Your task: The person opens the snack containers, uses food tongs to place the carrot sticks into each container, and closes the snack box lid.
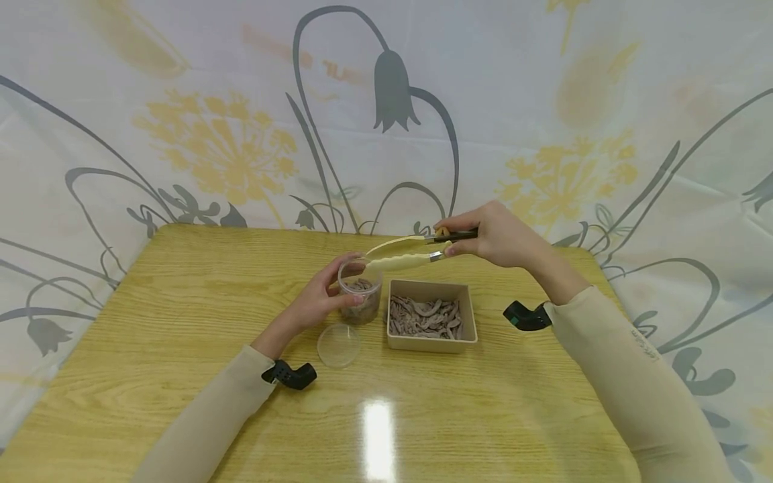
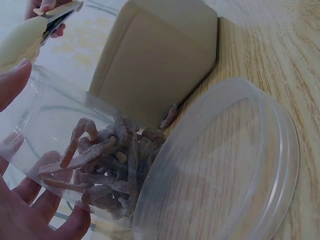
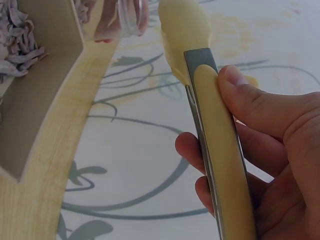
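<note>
My left hand (image 1: 317, 295) holds a clear plastic jar (image 1: 370, 310) around its side; in the left wrist view it is partly filled with dry brownish strips (image 2: 107, 172). In my right hand (image 1: 504, 235) is a pair of tongs (image 1: 398, 261) with pale yellow tips, metal joints and yellow-faced handles. Its tips reach over the jar's mouth, and nothing shows between them. Just right of the jar stands a beige rectangular box (image 1: 431, 345) with more greyish-brown strips (image 1: 425, 316) in it. A clear round lid (image 1: 338, 346) lies on the table in front of the jar.
The wood-grain table (image 1: 151, 302) backs onto a hanging cloth (image 1: 483, 67) printed with grey and yellow flowers. One small loose strip (image 2: 170, 116) lies beside the box's base in the left wrist view. Black wrist cameras (image 1: 292, 376) sit on both sleeves.
</note>
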